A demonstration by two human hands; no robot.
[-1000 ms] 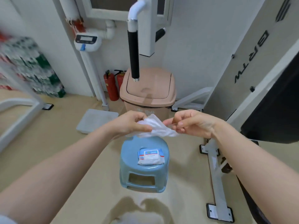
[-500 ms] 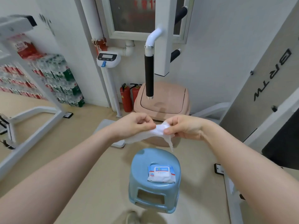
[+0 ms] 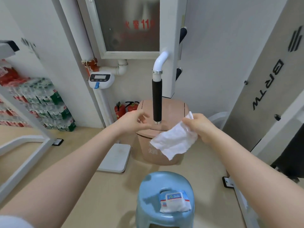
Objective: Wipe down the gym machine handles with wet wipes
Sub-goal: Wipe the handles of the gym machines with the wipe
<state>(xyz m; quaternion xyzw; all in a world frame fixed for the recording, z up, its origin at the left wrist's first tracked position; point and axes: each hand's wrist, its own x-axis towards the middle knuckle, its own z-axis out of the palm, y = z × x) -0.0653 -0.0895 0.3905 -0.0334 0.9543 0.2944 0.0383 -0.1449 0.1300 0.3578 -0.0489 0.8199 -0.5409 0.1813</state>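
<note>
Bright even light — edges warped, slight blur.

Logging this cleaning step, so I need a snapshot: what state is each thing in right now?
White wet wipe: unfolded, hanging from the right hand, not on the handle.
Right hand: pinches the wipe's top corner.
Left hand: open, holds nothing.
Black foam-covered machine handle: hangs upright, untouched.
Blue-and-white wet wipe pack: lies flat on the blue plastic stool.
Pink plastic bin: lid closed.
</note>
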